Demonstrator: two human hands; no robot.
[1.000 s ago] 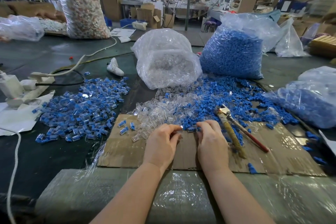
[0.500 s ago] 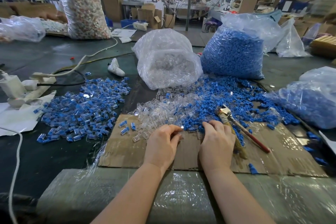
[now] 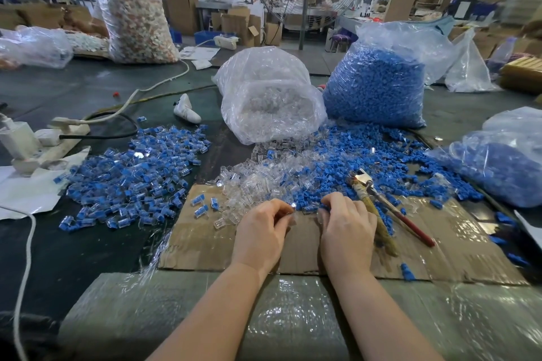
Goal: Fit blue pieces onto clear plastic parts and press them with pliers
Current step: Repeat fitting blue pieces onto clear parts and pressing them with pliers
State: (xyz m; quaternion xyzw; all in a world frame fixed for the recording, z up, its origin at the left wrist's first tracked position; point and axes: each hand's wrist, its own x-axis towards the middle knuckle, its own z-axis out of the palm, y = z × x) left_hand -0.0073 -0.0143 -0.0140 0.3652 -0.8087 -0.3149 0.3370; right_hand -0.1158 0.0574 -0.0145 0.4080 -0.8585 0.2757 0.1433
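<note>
Nearest to us, our 2 bare forearms reach over a wrap-covered ledge onto the flat brown cardboard sheet (image 3: 187, 246). Our left hand (image 3: 261, 233) has its fingers curled in, pinching a small clear piece at the fingertips; it glints there, but we cannot tell whether a blue cap is already seated on it. Our right hand (image 3: 347, 228) curls its fingers down into the near edge of the loose parts, apparently picking out a blue piece, though what it holds is hidden under the knuckles.

Just beside the right hand lie the worn pliers with 1 red handle and 1 yellowed handle (image 3: 381, 208), jaws pointing away, untouched for now.

Beyond our fingers, the loose clear plastic housings (image 3: 249, 182) spread to the left and the scattered small blue plastic caps (image 3: 331, 167) to the right, the 2 mingling in the middle. Further left sits the heap of finished blue-and-clear assemblies (image 3: 132, 173).

To do this step well, we judge we should bring the cap square to the housing's open end, seat it fully by hand, and only then reach for the pliers, squeezing evenly so the clear shell does not crack.

Behind stand the transparent sack of clear parts (image 3: 269, 94) and the big bag of blue caps (image 3: 378, 79)
</note>
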